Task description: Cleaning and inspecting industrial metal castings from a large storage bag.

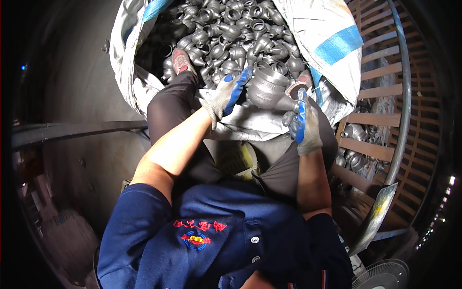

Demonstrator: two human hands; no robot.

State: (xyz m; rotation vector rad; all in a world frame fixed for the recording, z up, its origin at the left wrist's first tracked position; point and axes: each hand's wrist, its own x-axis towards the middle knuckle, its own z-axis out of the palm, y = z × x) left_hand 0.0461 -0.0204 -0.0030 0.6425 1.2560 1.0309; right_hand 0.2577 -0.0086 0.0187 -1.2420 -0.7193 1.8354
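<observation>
A large grey metal casting [267, 88], with a round body, a wide open collar and a narrower neck, is held above the front of a bulk bag. My right hand [306, 126], in a grey glove with a blue coating, grips its neck at the lower right. To the left of the casting is my left hand [228, 95], gloved alike, with its fingers stretched out toward the casting's side. Whether those fingertips touch the metal I cannot tell. Behind both hands, many similar smaller-looking castings [231, 32] lie heaped in the bag.
The white bulk bag [332, 79] has blue straps and folded-down edges. My shoes [182, 61] rest inside it among the castings. A slatted metal crate [380, 120] with more castings stands at the right. A fan [382, 275] is at the lower right, and a dark bar [72, 133] runs along the left.
</observation>
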